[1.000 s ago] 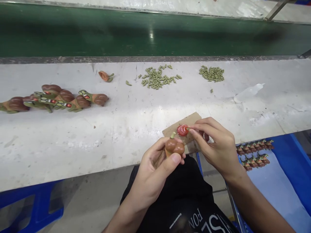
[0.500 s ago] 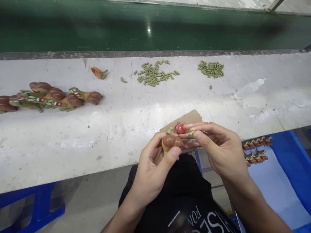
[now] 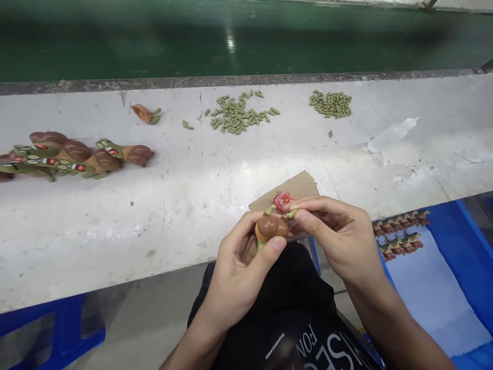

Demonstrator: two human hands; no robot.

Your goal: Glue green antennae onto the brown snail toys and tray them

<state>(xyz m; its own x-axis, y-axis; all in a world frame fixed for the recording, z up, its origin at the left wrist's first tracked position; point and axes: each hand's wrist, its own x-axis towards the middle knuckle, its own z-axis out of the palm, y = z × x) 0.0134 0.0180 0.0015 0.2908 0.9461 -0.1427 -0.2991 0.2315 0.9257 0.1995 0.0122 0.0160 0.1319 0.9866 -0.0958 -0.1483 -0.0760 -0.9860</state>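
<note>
One brown snail toy (image 3: 269, 226) sits gripped in the left hand (image 3: 236, 267); right fingertips (image 3: 308, 210) pinch a green peg (image 3: 291, 213); assembled toys (image 3: 77, 153) lie upper left, loose pegs (image 3: 234, 115) upper centre.

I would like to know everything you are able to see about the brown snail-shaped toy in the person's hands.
The snail-shaped toy has a rounded, glossy brown shell, perhaps painted plastic or rubber, over a green body that shows below it. A short green stub stands at its top. It sits tilted in the left hand, with the thumb against its lower front. The right hand pinches a second green stub close beside its top; whether they touch, I cannot tell. The toy is held over a piece of cardboard.
</note>
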